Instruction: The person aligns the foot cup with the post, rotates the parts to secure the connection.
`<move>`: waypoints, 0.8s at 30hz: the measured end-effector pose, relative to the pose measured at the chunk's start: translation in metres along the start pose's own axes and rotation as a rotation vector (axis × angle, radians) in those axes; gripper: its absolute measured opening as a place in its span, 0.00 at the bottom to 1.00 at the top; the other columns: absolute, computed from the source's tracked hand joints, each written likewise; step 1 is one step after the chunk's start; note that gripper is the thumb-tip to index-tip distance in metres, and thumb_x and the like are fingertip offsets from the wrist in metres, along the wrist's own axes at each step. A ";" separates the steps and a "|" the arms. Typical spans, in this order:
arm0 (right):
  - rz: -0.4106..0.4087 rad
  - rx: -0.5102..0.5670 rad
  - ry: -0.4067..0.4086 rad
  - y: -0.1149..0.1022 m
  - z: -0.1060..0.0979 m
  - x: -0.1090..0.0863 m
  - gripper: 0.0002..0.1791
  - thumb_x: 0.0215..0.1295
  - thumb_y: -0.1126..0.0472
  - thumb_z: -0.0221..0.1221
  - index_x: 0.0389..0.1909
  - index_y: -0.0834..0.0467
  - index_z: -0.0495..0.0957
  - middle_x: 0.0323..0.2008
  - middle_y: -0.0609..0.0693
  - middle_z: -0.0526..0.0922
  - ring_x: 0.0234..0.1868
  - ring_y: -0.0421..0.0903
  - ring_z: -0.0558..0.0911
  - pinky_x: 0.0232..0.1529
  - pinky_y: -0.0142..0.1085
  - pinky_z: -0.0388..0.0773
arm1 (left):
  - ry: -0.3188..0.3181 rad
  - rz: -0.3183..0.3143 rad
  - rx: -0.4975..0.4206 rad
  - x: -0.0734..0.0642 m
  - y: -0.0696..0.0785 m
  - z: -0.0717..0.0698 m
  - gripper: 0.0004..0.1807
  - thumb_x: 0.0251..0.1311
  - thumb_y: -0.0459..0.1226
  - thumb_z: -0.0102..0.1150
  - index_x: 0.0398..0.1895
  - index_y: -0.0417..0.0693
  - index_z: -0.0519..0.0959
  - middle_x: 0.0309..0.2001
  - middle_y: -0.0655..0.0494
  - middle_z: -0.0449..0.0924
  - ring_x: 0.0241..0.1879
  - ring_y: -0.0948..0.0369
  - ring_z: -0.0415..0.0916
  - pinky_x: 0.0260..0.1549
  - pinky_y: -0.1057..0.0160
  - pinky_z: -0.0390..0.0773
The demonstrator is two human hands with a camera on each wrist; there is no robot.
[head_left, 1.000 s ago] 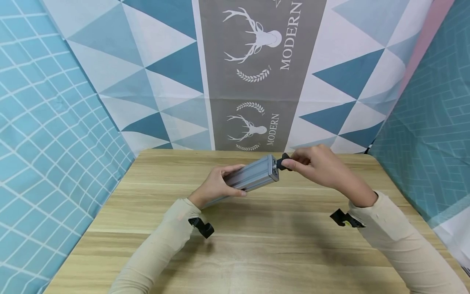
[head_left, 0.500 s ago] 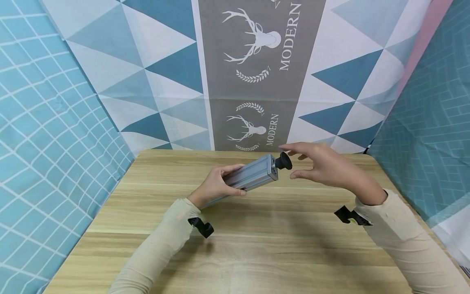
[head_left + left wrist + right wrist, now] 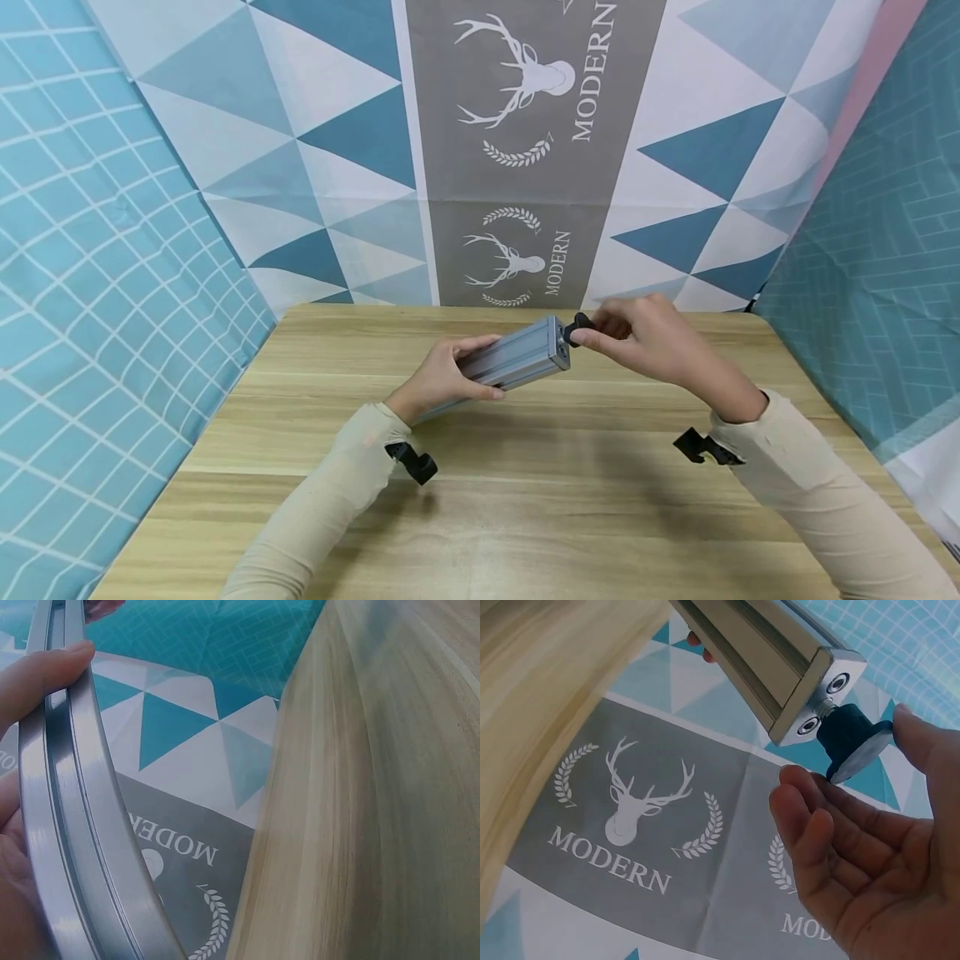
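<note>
My left hand (image 3: pixel 446 379) grips a silver aluminium profile (image 3: pixel 510 357), thumb on the near side and fingers on the far side. Grooves run along its length in the left wrist view. The profile is held above the table, its right end tilted up. That end carries a metal plate (image 3: pixel 847 666) with two socket-head screws. A black levelling foot (image 3: pixel 847 735) with a round flat base sticks out of the plate on a short threaded stud. My right hand (image 3: pixel 648 337) pinches the foot's rim between thumb and fingers. The profile's lower end is hidden behind my left hand and wrist.
A wooden table (image 3: pixel 525 517) lies beneath both hands. Behind it stands a patterned cloth wall (image 3: pixel 510 167), with blue cloth walls at left (image 3: pixel 112 250) and right (image 3: pixel 885 275). A black wrist camera mount (image 3: pixel 411 463) juts from my left sleeve.
Half a second ago my right hand was opened and off the levelling foot. Now its thumb and fingers are back on the foot's rim. My left hand and the profile stay put.
</note>
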State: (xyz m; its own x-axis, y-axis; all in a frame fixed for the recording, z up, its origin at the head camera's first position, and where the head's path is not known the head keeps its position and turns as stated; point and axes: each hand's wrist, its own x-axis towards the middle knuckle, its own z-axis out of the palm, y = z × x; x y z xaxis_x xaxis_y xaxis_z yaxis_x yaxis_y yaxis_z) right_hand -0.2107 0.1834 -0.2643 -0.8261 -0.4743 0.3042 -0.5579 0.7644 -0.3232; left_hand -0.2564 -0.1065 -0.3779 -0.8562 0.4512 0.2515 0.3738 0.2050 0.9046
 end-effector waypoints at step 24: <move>-0.003 0.071 0.013 0.001 0.000 0.001 0.19 0.64 0.45 0.60 0.40 0.58 0.84 0.27 0.45 0.85 0.27 0.38 0.81 0.31 0.37 0.78 | -0.008 -0.026 -0.024 0.000 0.003 0.001 0.41 0.32 0.34 0.81 0.59 0.54 0.78 0.54 0.58 0.80 0.48 0.59 0.75 0.50 0.59 0.70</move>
State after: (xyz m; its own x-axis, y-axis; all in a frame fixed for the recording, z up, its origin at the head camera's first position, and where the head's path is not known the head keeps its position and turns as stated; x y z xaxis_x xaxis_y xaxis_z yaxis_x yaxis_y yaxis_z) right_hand -0.2122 0.1833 -0.2642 -0.8233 -0.4709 0.3168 -0.5653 0.7298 -0.3844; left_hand -0.2550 -0.1046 -0.3754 -0.8627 0.4529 0.2250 0.3424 0.1957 0.9189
